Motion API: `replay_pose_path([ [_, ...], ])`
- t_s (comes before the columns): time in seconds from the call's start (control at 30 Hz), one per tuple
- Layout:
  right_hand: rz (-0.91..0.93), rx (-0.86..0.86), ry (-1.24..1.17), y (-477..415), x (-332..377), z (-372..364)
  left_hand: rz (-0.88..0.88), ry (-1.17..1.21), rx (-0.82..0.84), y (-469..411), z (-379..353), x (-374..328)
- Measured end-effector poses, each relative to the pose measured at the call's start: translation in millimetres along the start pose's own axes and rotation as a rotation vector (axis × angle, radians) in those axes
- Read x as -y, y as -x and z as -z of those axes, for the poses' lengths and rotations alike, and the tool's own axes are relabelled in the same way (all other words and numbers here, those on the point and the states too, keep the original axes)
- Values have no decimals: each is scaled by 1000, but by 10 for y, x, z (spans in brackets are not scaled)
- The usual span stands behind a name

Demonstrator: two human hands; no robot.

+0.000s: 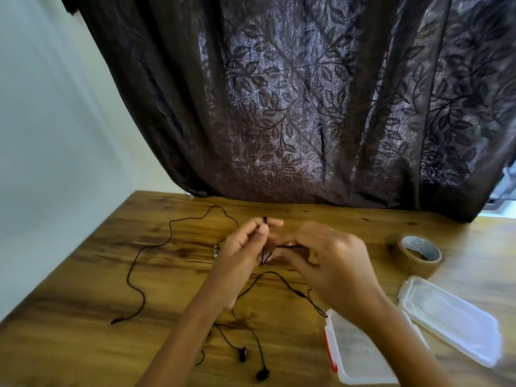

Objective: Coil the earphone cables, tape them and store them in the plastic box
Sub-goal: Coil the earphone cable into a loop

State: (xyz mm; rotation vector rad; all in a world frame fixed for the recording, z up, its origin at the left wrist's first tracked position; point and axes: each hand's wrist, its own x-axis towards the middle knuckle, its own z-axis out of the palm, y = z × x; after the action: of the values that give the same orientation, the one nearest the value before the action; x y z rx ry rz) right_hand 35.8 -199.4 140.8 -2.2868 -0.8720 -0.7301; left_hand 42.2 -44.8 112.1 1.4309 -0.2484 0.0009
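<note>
Pale wall (42, 135) filled the far left, and beside it we saw a dark leaf-patterned curtain (307, 107) hanging down to the back edge of a wooden table (83, 344). On the left part of the table the black earphone cable (170, 230) lay uncoiled in a loose wandering line, with its plug end (113, 322) nearest the left edge. From there the cable ran toward the middle, where we found the person's left hand (240, 247) raised above the wood. Its thumb and fingers were curled and pinched the cable, and a small black piece (264, 219) stuck up above the fingertips. Below the forearm, two earbuds (243, 354) rested on the table near the front edge. Just right of the left hand, and close to it, the right hand (329, 255) was blurred, but we could make out its fingers bent around a short strand of the same cable stretched between both hands. Further right, the plastic box (360, 356) sat open with a red clasp (331, 353) on its left side. Its clear lid (449, 317) lay just beside it, and a roll of brown tape (405, 259) sat behind them
</note>
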Motion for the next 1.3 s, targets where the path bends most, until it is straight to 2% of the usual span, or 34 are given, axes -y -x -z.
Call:
replay_pose_path([
  [0.1, 8, 15, 21, -183, -47, 112, 67, -16, 105, 68, -69, -14],
  [0.17, -42, 44, -97, -283, -120, 143, 87, 24, 138, 95, -90, -41],
  [0.27, -111, 41, -297, -359, -251, 97, 78, 111, 145, 108, -80, -91],
  [0.43, -204, -67, -364, -299, -412, -136, 52, 201, 117, 116, -25, -167],
  [0.53, -296, -84, -387, -171, -443, -299, 46, 348, 82, 93, 4, -213],
  [0.63, -338, -27, -330, 10, -393, -448, 54, 572, 40, 29, 38, -259],
  [0.73, -195, 31, -57, 217, -271, -552, 38, 696, -31, -63, 84, -301],
  [0.9, 64, 232, 333, 414, -40, -561, 21, 673, -121, -172, 142, -262],
  [1.13, 288, 137, 391, 207, 77, -116, -60, 448, -166, -176, 141, -140],
  [1.3, 362, 75, 352, -192, 48, 219, -33, 245, -90, -124, 33, -116],
])
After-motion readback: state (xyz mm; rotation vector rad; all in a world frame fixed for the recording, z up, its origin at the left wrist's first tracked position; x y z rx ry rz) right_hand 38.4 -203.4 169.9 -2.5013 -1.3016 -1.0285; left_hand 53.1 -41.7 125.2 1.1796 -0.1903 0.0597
